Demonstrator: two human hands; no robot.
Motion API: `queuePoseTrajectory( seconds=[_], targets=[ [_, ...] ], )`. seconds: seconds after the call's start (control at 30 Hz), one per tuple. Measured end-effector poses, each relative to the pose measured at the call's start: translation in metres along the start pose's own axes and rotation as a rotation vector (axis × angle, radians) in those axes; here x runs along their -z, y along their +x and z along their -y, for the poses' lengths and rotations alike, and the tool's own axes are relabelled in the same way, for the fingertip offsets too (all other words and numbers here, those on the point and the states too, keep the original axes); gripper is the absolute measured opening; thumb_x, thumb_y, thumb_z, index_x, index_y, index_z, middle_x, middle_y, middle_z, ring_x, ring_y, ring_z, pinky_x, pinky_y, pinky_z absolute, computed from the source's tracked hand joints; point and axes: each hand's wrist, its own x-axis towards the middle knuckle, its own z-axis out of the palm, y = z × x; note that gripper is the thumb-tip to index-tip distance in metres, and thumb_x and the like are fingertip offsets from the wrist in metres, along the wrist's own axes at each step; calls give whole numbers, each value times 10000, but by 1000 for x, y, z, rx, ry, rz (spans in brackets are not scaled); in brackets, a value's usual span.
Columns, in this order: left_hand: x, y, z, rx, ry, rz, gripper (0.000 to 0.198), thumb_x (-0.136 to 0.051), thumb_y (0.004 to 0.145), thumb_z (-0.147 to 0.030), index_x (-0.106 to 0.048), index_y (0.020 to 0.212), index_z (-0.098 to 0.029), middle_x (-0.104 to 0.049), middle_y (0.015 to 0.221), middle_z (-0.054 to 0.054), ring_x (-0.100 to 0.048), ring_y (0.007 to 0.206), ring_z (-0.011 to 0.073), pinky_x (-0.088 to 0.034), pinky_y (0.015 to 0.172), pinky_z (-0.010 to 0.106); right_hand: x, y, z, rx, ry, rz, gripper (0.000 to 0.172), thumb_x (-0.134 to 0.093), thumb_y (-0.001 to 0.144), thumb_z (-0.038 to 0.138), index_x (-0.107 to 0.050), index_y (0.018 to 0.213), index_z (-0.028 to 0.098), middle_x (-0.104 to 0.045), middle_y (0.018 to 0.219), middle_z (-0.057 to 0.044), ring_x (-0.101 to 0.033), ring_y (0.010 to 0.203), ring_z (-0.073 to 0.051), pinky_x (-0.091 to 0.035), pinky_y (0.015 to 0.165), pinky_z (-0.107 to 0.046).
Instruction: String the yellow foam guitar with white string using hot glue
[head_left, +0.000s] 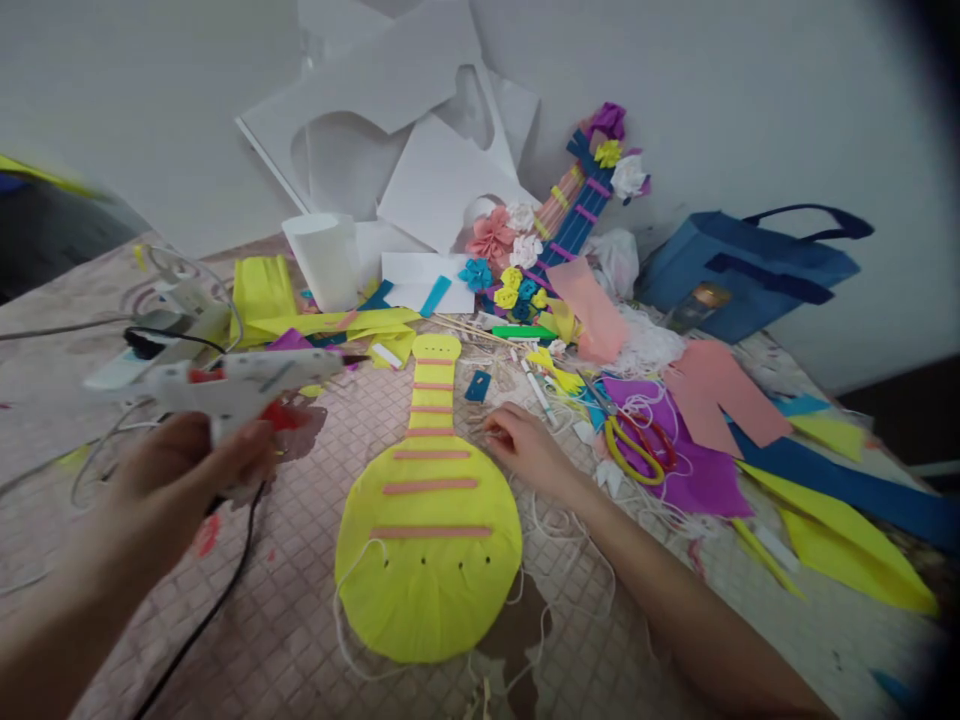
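Note:
My left hand [176, 470] is closed round the grip of a white hot glue gun [240, 380], held above the mat with its nozzle pointing right. Its black cord hangs down toward me. My right hand [525, 440] rests on the mat just right of a yellow paper guitar [429, 520] with pink strips across it. The fingers are curled in a pinch on something I cannot make out. White string trails around the guitar's round body.
A finished blue paper guitar with paper flowers [570, 210] leans on the wall with white cut-out boards [420, 130]. Yellow-handled scissors [630, 440], purple, pink, yellow and blue paper lie right. A blue bag [750, 265] is at the back right, a white paper roll [326, 260] behind.

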Motion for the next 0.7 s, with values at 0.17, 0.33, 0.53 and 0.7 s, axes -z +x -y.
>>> queuePoseTrajectory(
  seconds=[0.17,0.33,0.53,0.7],
  targets=[
    [-55,14,-9,-60,-171,287,364,-641,757,-502,-585,781,-143,-517,570,-32,-438,545,102,-336,515,220,-7,0,3,-15,-2,24,116,-519,825,82,-546,817,195,-565,894,-45,-555,849,-180,-437,743,-291],
    [-64,19,14,-51,-100,359,410,-635,731,-557,-539,674,-162,-494,539,-35,-419,515,98,-298,476,221,-9,-2,-3,-28,150,-43,100,-499,853,114,-549,843,201,-563,886,-45,-536,843,-183,-420,742,-305],
    [-66,14,23,-29,-80,401,457,-620,721,-602,-499,654,-167,-465,538,-45,-403,516,92,-294,465,212,-2,-6,14,-355,871,-14,136,-588,858,291,-599,968,212,-515,701,30,-445,566,-99,-333,509,-227],
    [-68,15,26,-40,-92,419,504,-624,700,-637,-488,623,-157,-468,535,-39,-395,508,84,-278,449,202,0,-9,33,-461,1334,55,190,-716,772,325,-641,889,195,-534,686,35,-441,532,-60,-318,474,-193]
  ],
)
